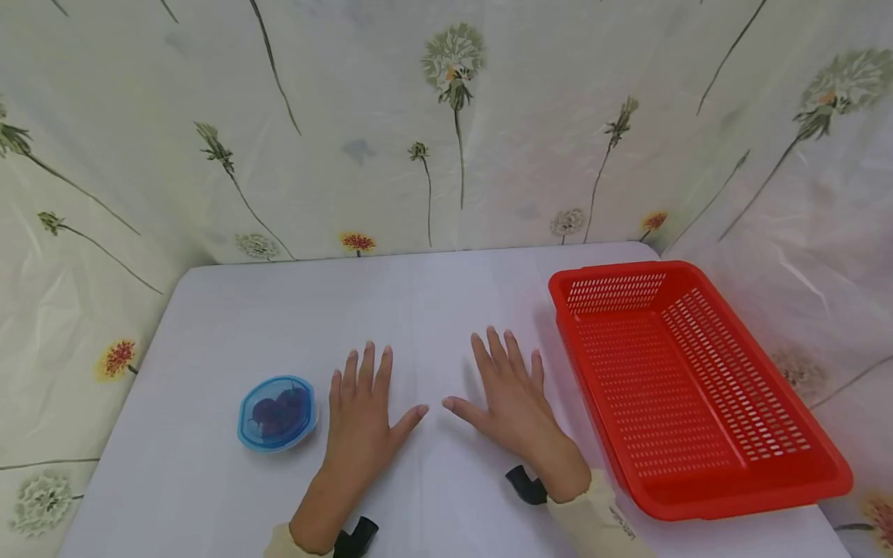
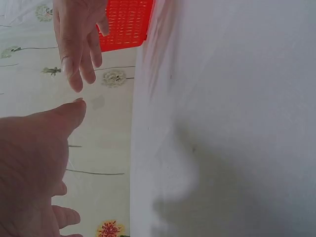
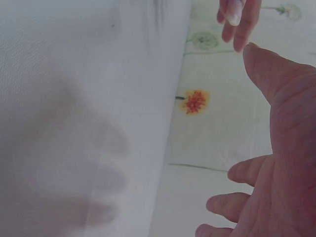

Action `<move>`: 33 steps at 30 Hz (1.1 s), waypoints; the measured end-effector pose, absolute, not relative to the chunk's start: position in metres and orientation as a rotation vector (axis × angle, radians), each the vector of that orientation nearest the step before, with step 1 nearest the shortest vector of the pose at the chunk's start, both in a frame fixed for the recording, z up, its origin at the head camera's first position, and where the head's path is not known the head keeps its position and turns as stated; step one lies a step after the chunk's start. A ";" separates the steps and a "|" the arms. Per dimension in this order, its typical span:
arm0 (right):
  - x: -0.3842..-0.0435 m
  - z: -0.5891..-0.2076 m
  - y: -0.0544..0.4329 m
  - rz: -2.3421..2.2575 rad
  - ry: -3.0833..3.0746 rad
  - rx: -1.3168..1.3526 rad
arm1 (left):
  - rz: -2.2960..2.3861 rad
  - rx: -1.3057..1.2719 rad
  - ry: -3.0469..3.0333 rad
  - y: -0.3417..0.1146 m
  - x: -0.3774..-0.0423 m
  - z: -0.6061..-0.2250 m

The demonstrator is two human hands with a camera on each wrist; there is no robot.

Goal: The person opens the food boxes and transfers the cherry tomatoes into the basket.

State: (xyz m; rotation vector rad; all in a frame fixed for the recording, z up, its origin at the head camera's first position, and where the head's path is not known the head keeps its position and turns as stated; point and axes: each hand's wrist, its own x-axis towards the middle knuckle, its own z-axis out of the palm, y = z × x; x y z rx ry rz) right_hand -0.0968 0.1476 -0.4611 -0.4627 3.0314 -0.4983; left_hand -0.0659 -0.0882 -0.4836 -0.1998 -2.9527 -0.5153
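Observation:
My left hand (image 1: 360, 422) hovers palm down above the white table, fingers straight and thumb spread, holding nothing. To its left stands a small clear container with a blue-rimmed lid (image 1: 277, 413); dark purple round things show through the lid, their kind unclear. My right hand (image 1: 515, 399) is likewise spread over the table with nothing in it. The red plastic basket (image 1: 605, 403), with slotted walls and bottom, lies just to its right. In the left wrist view the left thumb (image 2: 69, 117) points toward the right hand (image 2: 81, 37). Shadows of the hands fall on the cloth.
A white cloth covers the table (image 1: 418, 302). Behind it and at both sides hangs a pale curtain (image 1: 363, 132) printed with dandelions and orange flowers. The basket takes up the table's right side, its near corner close to the edge. Black wrist mounts (image 1: 526, 486) sit under the cream sleeves.

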 end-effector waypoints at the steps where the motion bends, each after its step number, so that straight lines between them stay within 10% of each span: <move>1: -0.097 -0.460 0.146 -0.501 3.028 -0.467 | -0.508 -0.196 -2.950 -0.090 -0.066 -0.483; 33: -0.102 -0.438 0.073 -0.482 2.956 -0.788 | -0.815 0.219 -2.866 -0.235 -0.030 -0.464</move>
